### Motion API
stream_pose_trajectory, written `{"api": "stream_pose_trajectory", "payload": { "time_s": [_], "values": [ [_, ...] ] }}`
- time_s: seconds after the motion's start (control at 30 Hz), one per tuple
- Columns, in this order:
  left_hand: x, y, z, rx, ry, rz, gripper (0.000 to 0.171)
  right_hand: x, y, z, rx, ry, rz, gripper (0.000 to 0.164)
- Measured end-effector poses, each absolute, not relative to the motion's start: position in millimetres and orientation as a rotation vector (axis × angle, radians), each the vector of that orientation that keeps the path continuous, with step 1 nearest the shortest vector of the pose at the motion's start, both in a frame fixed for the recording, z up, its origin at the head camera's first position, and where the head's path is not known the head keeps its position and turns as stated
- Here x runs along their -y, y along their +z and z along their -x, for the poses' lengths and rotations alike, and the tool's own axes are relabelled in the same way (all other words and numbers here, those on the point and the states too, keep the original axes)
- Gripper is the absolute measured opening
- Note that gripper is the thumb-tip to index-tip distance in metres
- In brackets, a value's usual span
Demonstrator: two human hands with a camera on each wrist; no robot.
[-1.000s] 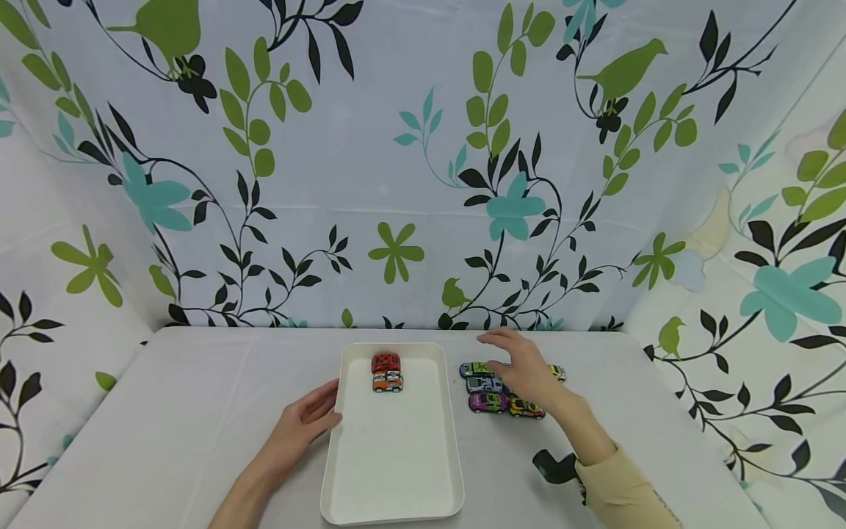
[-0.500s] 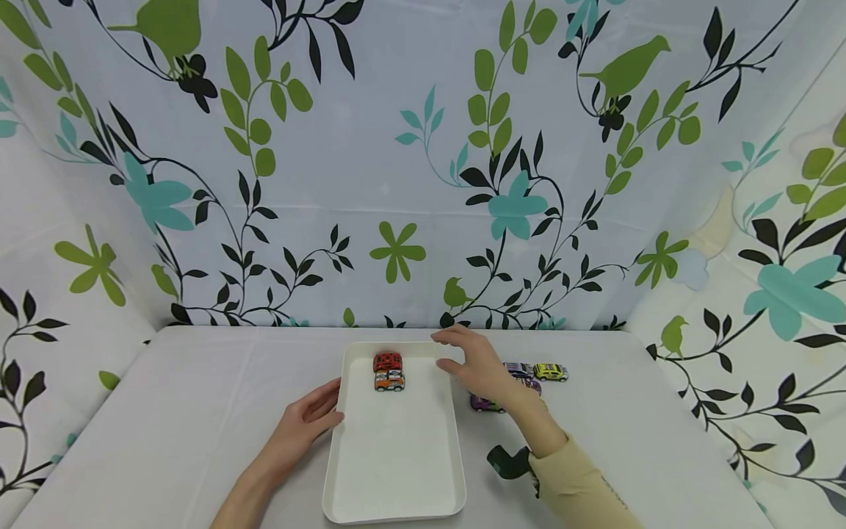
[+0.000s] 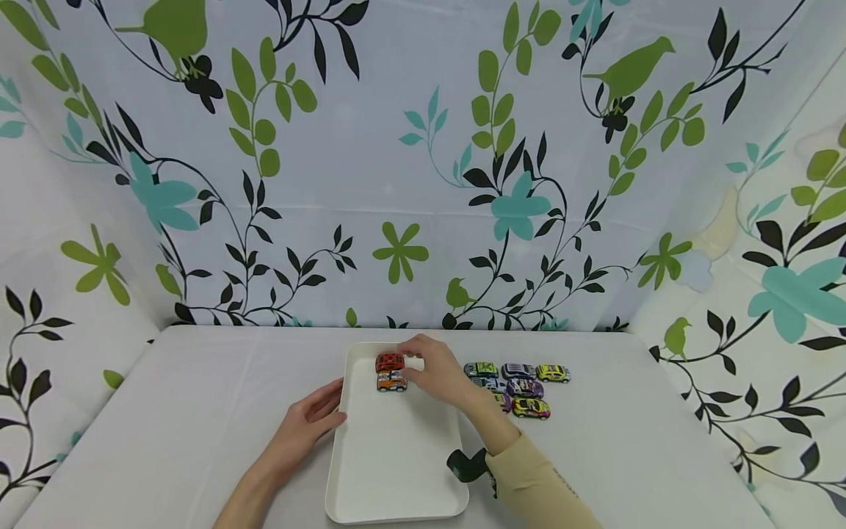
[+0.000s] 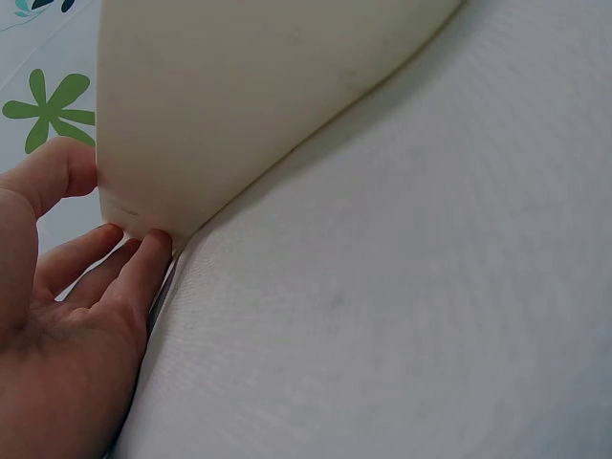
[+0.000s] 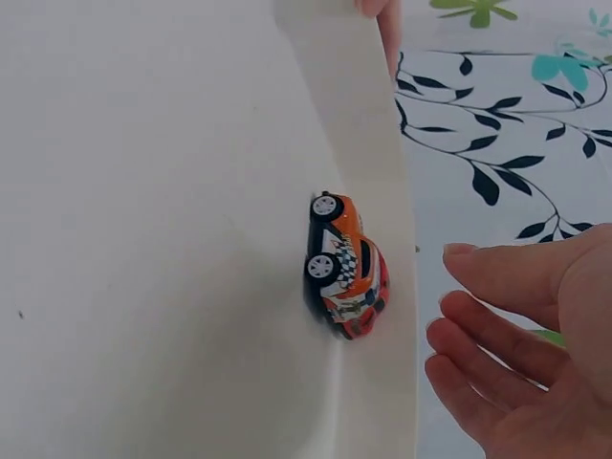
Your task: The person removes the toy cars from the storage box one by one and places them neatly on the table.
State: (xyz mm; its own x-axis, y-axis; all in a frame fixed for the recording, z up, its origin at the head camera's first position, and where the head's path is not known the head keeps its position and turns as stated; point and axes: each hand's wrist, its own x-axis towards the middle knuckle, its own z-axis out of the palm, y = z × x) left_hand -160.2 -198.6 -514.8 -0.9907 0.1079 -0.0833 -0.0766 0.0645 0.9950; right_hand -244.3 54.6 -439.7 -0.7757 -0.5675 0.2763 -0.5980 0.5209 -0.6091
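Note:
Inside a white rectangular tray [image 3: 396, 455], near its far end, a red toy car [image 3: 389, 361] with dark markings sits directly behind an orange toy car [image 3: 391, 380]. My right hand [image 3: 436, 371] hovers beside the pair, thumb and fingers spread apart with nothing between them. The right wrist view has the orange car [image 5: 342, 273] largely covering the red one. My left hand [image 3: 307, 419] holds the tray's left side, its thumb at the rim. In the left wrist view, the fingertips of that hand [image 4: 91, 277] meet the tray's outer wall [image 4: 239, 96] near its lower edge.
Right of the tray, several toy cars stand grouped in rows, among them a green one [image 3: 481, 369], a yellow one [image 3: 553, 373] and a purple one [image 3: 525, 388]. My right forearm partly covers the group. A patterned cloth [image 3: 330, 184] hangs behind the white table [image 3: 198, 411].
My right hand has moved left, from above the grouped cars to over the tray beside the red and orange cars. The left hand and the tray stay in place.

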Motion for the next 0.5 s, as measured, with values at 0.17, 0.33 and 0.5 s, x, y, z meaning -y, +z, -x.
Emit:
{"api": "stream_pose_trajectory", "payload": {
  "time_s": [0.17,0.33,0.5],
  "values": [
    [200,-515,160,-2.177,2.078,-0.047,0.066,-48,-450,247,2.797,1.004,-1.016,0.036],
    [199,-514,160,-2.180,2.070,-0.074,0.066,-44,-457,247,2.853,0.946,-1.030,0.036],
    [199,-512,159,-2.175,2.071,-0.070,0.066,-40,-461,247,2.874,0.874,-1.025,0.033]
  ]
}}
